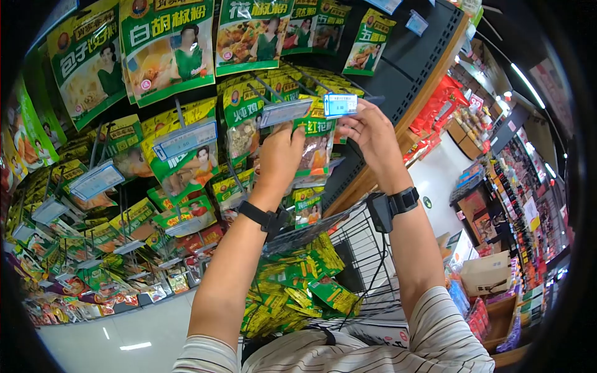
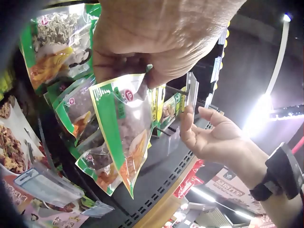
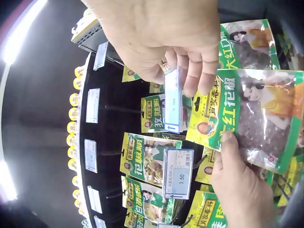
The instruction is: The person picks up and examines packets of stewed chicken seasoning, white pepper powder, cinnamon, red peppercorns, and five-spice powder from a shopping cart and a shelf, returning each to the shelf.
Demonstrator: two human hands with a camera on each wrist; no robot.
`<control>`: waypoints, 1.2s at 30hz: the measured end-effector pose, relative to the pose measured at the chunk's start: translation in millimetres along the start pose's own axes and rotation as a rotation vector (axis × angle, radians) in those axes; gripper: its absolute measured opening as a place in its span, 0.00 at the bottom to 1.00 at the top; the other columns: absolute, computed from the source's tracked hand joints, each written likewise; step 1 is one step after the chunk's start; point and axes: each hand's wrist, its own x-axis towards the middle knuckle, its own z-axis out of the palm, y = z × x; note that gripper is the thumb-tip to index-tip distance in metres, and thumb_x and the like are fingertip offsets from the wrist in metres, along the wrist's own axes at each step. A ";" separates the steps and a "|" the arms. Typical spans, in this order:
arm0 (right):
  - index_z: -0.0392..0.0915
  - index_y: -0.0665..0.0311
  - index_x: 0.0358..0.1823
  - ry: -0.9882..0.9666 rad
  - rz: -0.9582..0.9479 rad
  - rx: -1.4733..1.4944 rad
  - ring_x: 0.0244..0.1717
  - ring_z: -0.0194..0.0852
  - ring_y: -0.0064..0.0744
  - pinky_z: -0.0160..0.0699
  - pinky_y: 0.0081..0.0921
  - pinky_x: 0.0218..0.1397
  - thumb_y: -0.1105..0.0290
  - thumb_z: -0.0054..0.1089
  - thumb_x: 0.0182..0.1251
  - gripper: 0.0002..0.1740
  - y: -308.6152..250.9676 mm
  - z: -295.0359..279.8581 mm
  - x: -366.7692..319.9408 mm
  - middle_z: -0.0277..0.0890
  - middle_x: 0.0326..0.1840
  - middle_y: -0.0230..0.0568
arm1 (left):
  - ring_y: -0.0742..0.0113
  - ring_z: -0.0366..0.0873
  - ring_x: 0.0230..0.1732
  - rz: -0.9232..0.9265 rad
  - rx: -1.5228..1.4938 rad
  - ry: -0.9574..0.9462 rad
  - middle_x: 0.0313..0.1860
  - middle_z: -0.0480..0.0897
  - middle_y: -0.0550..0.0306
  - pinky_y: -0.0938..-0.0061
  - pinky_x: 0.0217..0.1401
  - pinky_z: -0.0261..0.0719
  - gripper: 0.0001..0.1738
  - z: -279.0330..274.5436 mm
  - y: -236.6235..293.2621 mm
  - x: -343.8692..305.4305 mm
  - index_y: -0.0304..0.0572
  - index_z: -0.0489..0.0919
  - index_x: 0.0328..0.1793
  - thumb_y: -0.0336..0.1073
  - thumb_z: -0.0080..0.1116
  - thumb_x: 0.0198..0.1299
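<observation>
My left hand (image 1: 280, 158) pinches a green-and-yellow packet of red Sichuan peppercorns (image 1: 317, 152) on the hanging rack. Dark peppercorns show through its clear front (image 3: 266, 121), where the left thumb lies near the edge. More packets of the same kind hang behind it in the left wrist view. To its right, my right hand (image 1: 376, 137) holds the blue-edged price tag (image 1: 340, 105) at the front end of a hook. Its thumb and fingers stand on either side of that tag (image 3: 173, 102) in the right wrist view.
Rows of seasoning packets (image 1: 168, 50) hang above and left, with price tags (image 1: 186, 140) jutting out on hooks. A wire shopping cart (image 1: 373, 261) holding many yellow-green packets (image 1: 292, 286) stands below my arms. A wooden shelf edge (image 1: 435, 68) borders the rack; an aisle lies right.
</observation>
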 end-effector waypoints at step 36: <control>0.63 0.72 0.67 -0.125 0.071 0.241 0.55 0.82 0.47 0.85 0.40 0.55 0.62 0.50 0.77 0.25 -10.6 -18.1 -35.4 0.76 0.58 0.60 | 0.35 0.79 0.52 -0.222 0.249 0.107 0.53 0.83 0.37 0.49 0.51 0.76 0.20 18.0 -38.1 48.4 0.43 0.82 0.57 0.47 0.50 0.69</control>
